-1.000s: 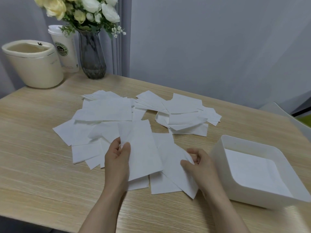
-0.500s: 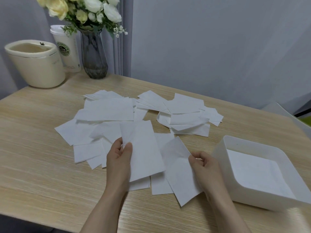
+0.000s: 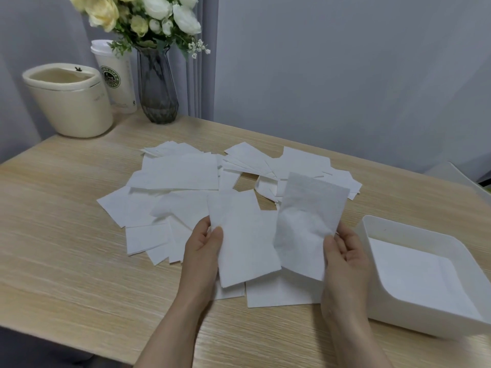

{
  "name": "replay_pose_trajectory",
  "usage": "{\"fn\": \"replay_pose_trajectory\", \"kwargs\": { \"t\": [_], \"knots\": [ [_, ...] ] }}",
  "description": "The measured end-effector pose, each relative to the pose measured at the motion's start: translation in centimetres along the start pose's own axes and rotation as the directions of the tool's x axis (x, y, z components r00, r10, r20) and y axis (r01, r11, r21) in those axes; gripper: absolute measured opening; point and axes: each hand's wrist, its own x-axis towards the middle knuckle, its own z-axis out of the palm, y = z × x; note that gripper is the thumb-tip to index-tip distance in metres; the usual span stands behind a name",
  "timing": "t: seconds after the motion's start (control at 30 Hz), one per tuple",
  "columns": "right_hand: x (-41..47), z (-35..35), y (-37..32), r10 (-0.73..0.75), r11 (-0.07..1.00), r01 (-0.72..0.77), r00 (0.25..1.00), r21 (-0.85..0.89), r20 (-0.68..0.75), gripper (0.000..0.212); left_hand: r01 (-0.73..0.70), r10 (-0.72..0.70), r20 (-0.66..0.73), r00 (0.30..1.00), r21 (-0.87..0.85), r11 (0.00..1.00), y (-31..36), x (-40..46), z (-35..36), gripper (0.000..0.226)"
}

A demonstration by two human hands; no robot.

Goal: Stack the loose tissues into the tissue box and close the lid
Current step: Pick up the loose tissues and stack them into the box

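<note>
Several loose white tissues (image 3: 175, 173) lie scattered over the middle of the wooden table. My left hand (image 3: 203, 248) pinches one flat tissue (image 3: 244, 243) by its left edge, just above the table. My right hand (image 3: 345, 258) grips a second tissue (image 3: 308, 221) by its right edge and holds it lifted and tilted upright. The open white tissue box (image 3: 372, 243) stands at the right, directly beside my right hand, with a tissue lying flat on its bottom. No lid is visible.
At the back left stand a cream round container (image 3: 69, 102), a paper coffee cup (image 3: 117, 78) and a dark glass vase (image 3: 156, 88) of flowers. A white object (image 3: 457, 176) shows past the table's right edge. Bare tabletop (image 3: 53, 235) lies to the left.
My right hand has lifted its tissue off the table and turned it upright from a flat, slanted lie. My left hand has kept its tissue in the same hold.
</note>
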Motion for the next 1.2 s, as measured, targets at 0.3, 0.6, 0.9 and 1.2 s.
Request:
{"fn": "replay_pose_trajectory", "kwargs": {
  "t": [0.3, 0.6, 0.9, 1.2],
  "knots": [
    [-0.7, 1.1, -1.0, 0.138, 0.974, -0.162, 0.979, 0.160, 0.149, 0.016, 0.001, -0.001, 0.019, 1.000, 0.013, 1.000, 0.1, 0.0, 0.1, 0.025],
    [-2.6, 3.5, 1.3, 0.288, 0.956, -0.259, 0.919, -0.138, 0.269, 0.007, 0.041, -0.041, 0.042, 0.998, -0.021, 0.999, 0.5, -0.2, 0.2, 0.017],
    [-2.7, 3.7, 1.1, 0.209, 0.968, -0.160, 0.942, -0.194, 0.263, 0.006, 0.044, -0.041, 0.054, 0.998, -0.059, 0.997, 0.6, -0.2, 0.2, 0.021],
    [-2.8, 3.9, 1.0, 0.175, 0.975, -0.126, 0.942, -0.182, 0.287, 0.008, 0.040, -0.036, 0.063, 0.997, -0.063, 0.997, 0.6, -0.2, 0.2, 0.022]
  ]
}}
